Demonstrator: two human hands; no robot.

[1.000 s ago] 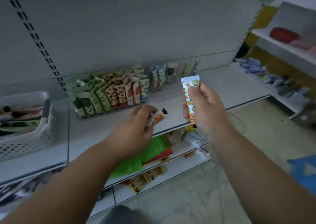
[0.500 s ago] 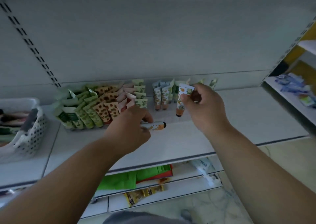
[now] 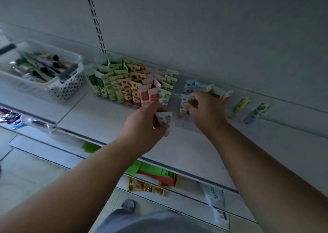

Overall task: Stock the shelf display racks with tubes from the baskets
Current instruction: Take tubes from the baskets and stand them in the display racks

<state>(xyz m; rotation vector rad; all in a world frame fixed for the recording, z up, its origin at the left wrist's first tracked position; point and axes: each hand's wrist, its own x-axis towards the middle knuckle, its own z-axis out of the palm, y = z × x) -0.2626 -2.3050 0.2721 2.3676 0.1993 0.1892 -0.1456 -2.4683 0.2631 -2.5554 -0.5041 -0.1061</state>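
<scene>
My left hand (image 3: 145, 126) grips a small white tube with orange fruit print (image 3: 164, 120), held upright in front of the shelf (image 3: 99, 122). My right hand (image 3: 206, 112) pinches a second tube of the same print (image 3: 183, 104) by its top, cap down, at the front of a clear display rack (image 3: 188, 124). That rack holds a few pale blue and green tubes (image 3: 195, 85) behind my fingers. To the left stands a fuller rack of green, orange-spotted and pink tubes (image 3: 131, 85). A white perforated basket (image 3: 65, 87) at the far left holds several more tubes.
A few tubes (image 3: 239, 106) lean further right in the clear rack. Small blue packets (image 3: 10, 117) lie on the shelf's left end. A lower shelf carries green and red packs (image 3: 154, 172) and yellow snack bars (image 3: 143, 188). My foot (image 3: 128, 205) is on the floor below.
The view has swung left and tilted. My right hand lowered its tube into the clear rack's front. My left hand turned its tube from lying sideways to upright.
</scene>
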